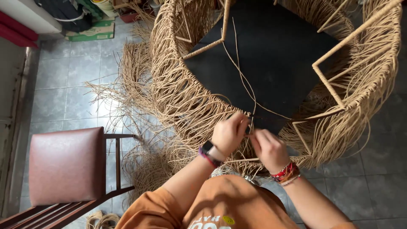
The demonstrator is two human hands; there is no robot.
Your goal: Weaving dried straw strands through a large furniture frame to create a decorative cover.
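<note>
Grey tiled floor [68, 85] — littered with loose straw-coloured strands [140, 165] — carries a big woven chair frame [186, 89]. At its near rim, left hand [229, 135] and right hand [268, 148] both pinch one thin cane strand [241, 76]. A brown padded chair [65, 165] stands left — boxes [91, 32] by the wall.

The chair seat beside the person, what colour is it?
Reddish-brown chair seat, on a dark wooden frame; head view.

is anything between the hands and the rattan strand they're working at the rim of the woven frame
Nothing visible is in the way. The left hand and right hand are both already at the thin strand, pinching it where it meets the rim of the woven frame. The loose fibres hang off to the sides.
</note>
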